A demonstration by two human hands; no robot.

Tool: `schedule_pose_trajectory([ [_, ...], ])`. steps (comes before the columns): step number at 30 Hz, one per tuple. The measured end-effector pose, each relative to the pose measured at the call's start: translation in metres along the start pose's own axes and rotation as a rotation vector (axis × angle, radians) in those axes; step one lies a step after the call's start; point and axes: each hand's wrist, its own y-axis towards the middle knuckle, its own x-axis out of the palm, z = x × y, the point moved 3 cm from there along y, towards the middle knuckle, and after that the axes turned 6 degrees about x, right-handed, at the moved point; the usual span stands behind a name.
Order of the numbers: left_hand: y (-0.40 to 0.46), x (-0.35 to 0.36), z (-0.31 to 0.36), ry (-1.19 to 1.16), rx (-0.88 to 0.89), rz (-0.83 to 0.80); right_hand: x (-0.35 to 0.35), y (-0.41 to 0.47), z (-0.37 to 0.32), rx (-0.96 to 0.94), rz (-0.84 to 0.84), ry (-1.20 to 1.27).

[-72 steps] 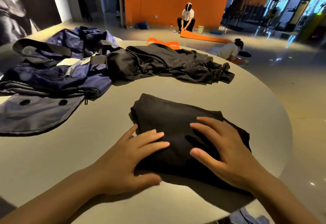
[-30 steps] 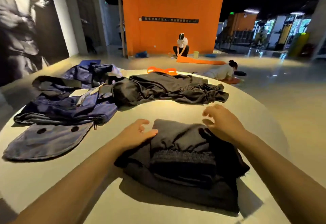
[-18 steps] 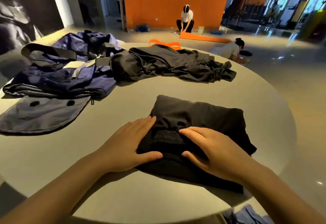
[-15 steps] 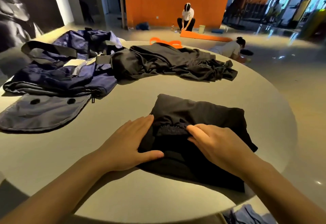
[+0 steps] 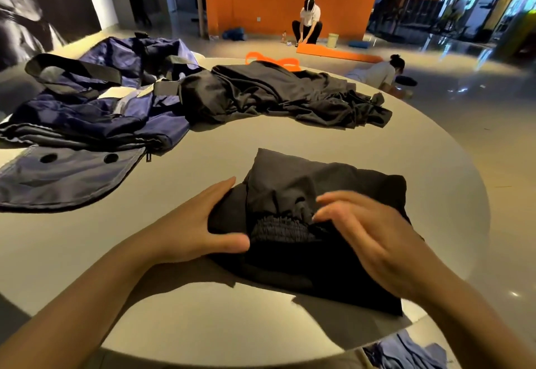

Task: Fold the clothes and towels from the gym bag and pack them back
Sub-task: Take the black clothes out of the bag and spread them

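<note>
Folded black garment [image 5: 324, 194] sits near the table's [image 5: 290, 139] near edge, right of centre. One piece, folded into a thick rough rectangle; a ribbed elastic band [image 5: 278, 230] shows on top at the middle, and the far-left corner sticks up a bit. Its near-right corner reaches the table rim.

Two hands on it. Left hand [image 5: 197, 226]: fingers straight along the garment's left edge, thumb lying across the top of the near layer, so it clasps that edge lightly. Right hand [image 5: 374, 238]: motion-blurred, fingers spread and mostly straight over the garment's right half, holding nothing that I can see; can't tell if it's touching the cloth or just above it.

One unfolded black garment [image 5: 284, 95], crumpled in a long heap along the far edge. One navy gym bag [image 5: 95, 113] at the far-left, lying open and collapsed, with a black strap [image 5: 72, 68] looped on top and a flap [image 5: 63, 177] with two dark round spots spread toward the left edge. Bag interior not visible. One orange item [image 5: 271, 61] is mostly hidden behind the black heap. Bluish cloth [image 5: 406, 354] lies below the table's near edge, cut off by the frame.

Two other people in the background: one person [image 5: 309, 21] crouched at an orange wall [image 5: 290, 0], another person [image 5: 380, 72] low on the floor to the right, partly hidden by the table.
</note>
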Motion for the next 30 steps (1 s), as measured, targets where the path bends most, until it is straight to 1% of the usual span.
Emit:
schedule_pose_trajectory([
  [1, 0.001, -0.002, 0.002, -0.013, -0.047, 0.049, -0.002, 0.004, 0.002, 0.055, 0.006, -0.008],
  [2, 0.004, -0.003, 0.005, 0.022, -0.084, 0.11, 0.002, 0.007, 0.005, 0.097, -0.031, -0.097],
  [4, 0.009, -0.004, 0.014, 0.209, -0.17, 0.18, 0.024, 0.009, 0.01, 0.193, -0.165, -0.269],
  [5, 0.013, -0.005, 0.017, 0.33, -0.214, 0.177, 0.035, 0.009, 0.01, 0.256, -0.194, -0.268],
  [6, 0.017, -0.008, 0.018, 0.414, -0.263, 0.143, 0.043, 0.008, 0.01, 0.309, -0.157, -0.219],
  [7, 0.02, -0.012, 0.016, 0.421, -0.306, 0.098, 0.048, 0.007, 0.009, 0.346, -0.087, -0.16],
  [9, 0.027, -0.022, 0.008, 0.284, -0.34, 0.015, 0.053, 0.011, 0.003, 0.383, 0.03, -0.088],
  [10, 0.032, -0.027, 0.005, 0.203, -0.328, 0.008, 0.056, 0.015, 0.0, 0.398, 0.066, -0.063],
  [11, 0.037, -0.032, 0.004, 0.147, -0.299, 0.039, 0.06, 0.019, -0.004, 0.414, 0.097, -0.036],
  [14, 0.05, -0.043, 0.011, 0.061, -0.229, 0.238, 0.071, 0.032, -0.015, 0.446, 0.127, 0.016],
  [15, 0.052, -0.045, 0.017, 0.022, -0.219, 0.282, 0.073, 0.035, -0.019, 0.444, 0.139, 0.035],
  [18, 0.052, -0.044, 0.036, -0.149, -0.208, 0.299, 0.074, 0.039, -0.026, 0.43, 0.165, 0.09],
  [19, 0.051, -0.043, 0.04, -0.136, -0.203, 0.285, 0.072, 0.039, -0.026, 0.418, 0.15, 0.11],
  [21, 0.049, -0.038, 0.042, 0.01, -0.171, 0.265, 0.064, 0.033, -0.024, 0.382, 0.048, 0.159],
  [22, 0.048, -0.035, 0.042, 0.076, -0.144, 0.27, 0.059, 0.028, -0.023, 0.357, -0.024, 0.119],
  [23, 0.048, -0.034, 0.04, 0.132, -0.115, 0.286, 0.053, 0.023, -0.021, 0.32, -0.075, 0.027],
  [25, 0.049, -0.035, 0.039, 0.244, -0.054, 0.349, 0.039, 0.012, -0.018, 0.255, -0.079, -0.165],
  [26, 0.051, -0.037, 0.041, 0.321, -0.018, 0.402, 0.034, 0.007, -0.016, 0.249, -0.078, -0.19],
  [28, 0.052, -0.043, 0.052, 0.546, 0.103, 0.539, 0.028, -0.001, -0.009, 0.225, -0.039, -0.117],
  [30, 0.049, -0.041, 0.066, 0.835, 0.31, 0.676, 0.021, -0.005, -0.002, 0.235, 0.041, 0.01],
])
